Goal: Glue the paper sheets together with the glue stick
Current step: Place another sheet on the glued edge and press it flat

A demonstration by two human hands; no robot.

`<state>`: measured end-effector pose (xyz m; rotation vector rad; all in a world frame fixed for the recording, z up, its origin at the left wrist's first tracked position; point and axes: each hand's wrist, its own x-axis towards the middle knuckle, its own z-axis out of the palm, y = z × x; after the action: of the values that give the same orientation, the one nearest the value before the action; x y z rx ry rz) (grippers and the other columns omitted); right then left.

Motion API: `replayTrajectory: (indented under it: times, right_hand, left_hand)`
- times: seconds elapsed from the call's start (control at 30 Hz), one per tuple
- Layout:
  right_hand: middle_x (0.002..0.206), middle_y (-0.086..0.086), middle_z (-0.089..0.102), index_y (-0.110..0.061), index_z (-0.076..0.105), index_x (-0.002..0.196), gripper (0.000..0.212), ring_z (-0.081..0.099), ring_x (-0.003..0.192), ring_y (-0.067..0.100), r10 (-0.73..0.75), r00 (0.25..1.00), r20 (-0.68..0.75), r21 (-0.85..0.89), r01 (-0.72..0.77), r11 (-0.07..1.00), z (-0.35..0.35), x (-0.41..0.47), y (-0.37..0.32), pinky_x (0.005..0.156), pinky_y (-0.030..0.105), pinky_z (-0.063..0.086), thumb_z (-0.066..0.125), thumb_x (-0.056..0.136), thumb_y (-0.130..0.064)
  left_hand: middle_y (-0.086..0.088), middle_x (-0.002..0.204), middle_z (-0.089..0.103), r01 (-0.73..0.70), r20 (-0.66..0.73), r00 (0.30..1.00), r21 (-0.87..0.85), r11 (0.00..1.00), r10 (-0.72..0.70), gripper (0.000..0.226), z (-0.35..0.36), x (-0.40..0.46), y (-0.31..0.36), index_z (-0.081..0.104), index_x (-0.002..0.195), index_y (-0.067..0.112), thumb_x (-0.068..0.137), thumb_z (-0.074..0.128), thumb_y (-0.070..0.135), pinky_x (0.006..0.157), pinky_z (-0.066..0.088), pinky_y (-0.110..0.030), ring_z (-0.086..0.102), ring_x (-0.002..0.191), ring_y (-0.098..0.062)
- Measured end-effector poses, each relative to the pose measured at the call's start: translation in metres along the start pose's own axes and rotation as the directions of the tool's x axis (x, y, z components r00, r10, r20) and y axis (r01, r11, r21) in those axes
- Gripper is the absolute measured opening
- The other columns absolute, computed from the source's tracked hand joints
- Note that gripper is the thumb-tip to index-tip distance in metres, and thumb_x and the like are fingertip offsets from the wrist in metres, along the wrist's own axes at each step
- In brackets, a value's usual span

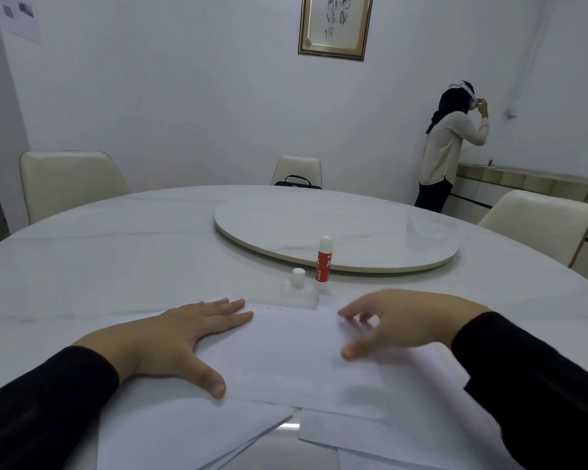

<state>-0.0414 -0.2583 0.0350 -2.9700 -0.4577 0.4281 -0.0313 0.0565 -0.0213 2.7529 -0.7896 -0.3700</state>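
Several white paper sheets lie overlapped on the near side of the round table. My left hand rests flat on the left part of the top sheet, fingers spread. My right hand hovers over the sheet's right part, fingers loosely curled and blurred, holding nothing. Beyond the sheets a red-and-white glue stick stands upright and uncapped. Its white cap stands just to its left.
The white marble table carries a round turntable behind the glue stick. Cream chairs ring the table, and a black bag sits on the far one. A person stands at a counter by the right wall.
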Motion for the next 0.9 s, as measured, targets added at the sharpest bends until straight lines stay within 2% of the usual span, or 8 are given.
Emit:
replayTrajectory:
  times: [0.13,0.23,0.33,0.5,0.63,0.73,0.8,0.9]
  right_hand:
    - [0.115,-0.011,0.048,-0.029,0.047,0.134,0.081,0.046,0.101,0.008,-0.024,0.985,-0.174,0.118,0.045,0.992,0.018,0.033,-0.019,0.09,0.025,0.038,0.068,0.065,-0.067]
    - [0.111,-0.013,0.048,-0.034,0.049,0.124,0.088,0.049,0.096,0.011,0.043,0.993,-0.107,0.134,-0.029,0.991,0.018,0.048,-0.022,0.086,0.029,0.043,0.075,0.048,-0.068]
    - [0.091,-0.021,0.048,-0.032,0.051,0.115,0.086,0.051,0.084,0.005,0.091,0.996,0.006,0.139,-0.091,0.986,0.005,0.054,-0.024,0.072,0.026,0.04,0.08,0.041,-0.064]
    - [0.086,-0.019,0.056,-0.031,0.062,0.091,0.052,0.055,0.082,0.005,0.057,0.998,0.017,0.155,-0.059,0.986,-0.002,0.059,-0.028,0.065,0.021,0.04,0.085,0.05,-0.052]
    - [0.084,-0.019,0.053,-0.027,0.064,0.109,0.063,0.054,0.078,0.006,0.091,0.996,-0.025,0.1,-0.088,0.991,-0.006,0.057,-0.031,0.06,0.021,0.038,0.085,0.053,-0.049]
    - [0.075,-0.013,0.059,-0.024,0.067,0.081,0.038,0.055,0.068,0.008,0.078,0.997,-0.026,0.082,-0.075,0.994,-0.003,0.059,-0.031,0.055,0.023,0.038,0.083,0.057,-0.048]
    - [0.066,-0.013,0.053,-0.025,0.056,0.064,0.031,0.049,0.06,0.007,0.042,0.996,-0.072,0.071,-0.037,0.997,-0.003,0.057,-0.03,0.052,0.023,0.034,0.077,0.066,-0.046]
    - [0.069,-0.011,0.056,-0.026,0.062,0.07,0.02,0.051,0.065,0.008,-0.014,0.989,-0.149,0.133,0.034,0.991,-0.008,0.055,-0.027,0.06,0.023,0.039,0.065,0.082,-0.041]
  left_hand:
    - [0.036,0.15,-0.003,-0.004,-0.036,0.999,-0.025,1.0,0.003,0.106,0.001,-0.001,0.0,0.005,0.13,0.067,0.041,0.057,0.089,0.119,-0.003,-0.031,-0.012,0.139,0.009]
    - [0.036,0.15,-0.004,-0.004,-0.042,0.999,-0.04,0.999,0.002,0.106,0.001,-0.003,0.001,0.007,0.131,0.067,0.041,0.058,0.089,0.118,-0.002,-0.03,-0.012,0.139,0.011]
    - [0.036,0.15,-0.004,-0.001,-0.048,0.999,-0.047,0.999,-0.002,0.107,0.002,-0.003,0.001,0.007,0.131,0.066,0.04,0.059,0.089,0.119,-0.001,-0.032,-0.013,0.139,0.011]
    - [0.036,0.15,-0.003,-0.016,-0.061,0.998,-0.053,0.998,0.013,0.106,0.003,-0.002,-0.001,0.008,0.129,0.067,0.039,0.059,0.09,0.119,-0.002,-0.03,-0.014,0.137,0.013]
    - [0.037,0.15,-0.001,-0.023,-0.076,0.997,-0.074,0.997,0.018,0.104,0.004,-0.001,-0.001,0.011,0.127,0.068,0.038,0.06,0.088,0.119,-0.001,-0.029,-0.012,0.137,0.014]
    - [0.037,0.149,-0.001,-0.024,-0.082,0.996,-0.074,0.997,0.018,0.103,0.004,-0.001,-0.001,0.011,0.127,0.068,0.039,0.062,0.086,0.119,-0.001,-0.029,-0.012,0.137,0.014]
    - [0.037,0.149,-0.001,-0.027,-0.085,0.996,-0.075,0.997,0.021,0.103,0.005,-0.002,-0.001,0.011,0.128,0.067,0.04,0.062,0.085,0.119,-0.001,-0.03,-0.012,0.137,0.014]
    - [0.037,0.149,-0.005,-0.036,-0.082,0.996,-0.065,0.997,0.031,0.106,0.004,-0.002,-0.002,0.008,0.131,0.066,0.041,0.059,0.088,0.118,-0.001,-0.029,-0.012,0.137,0.013]
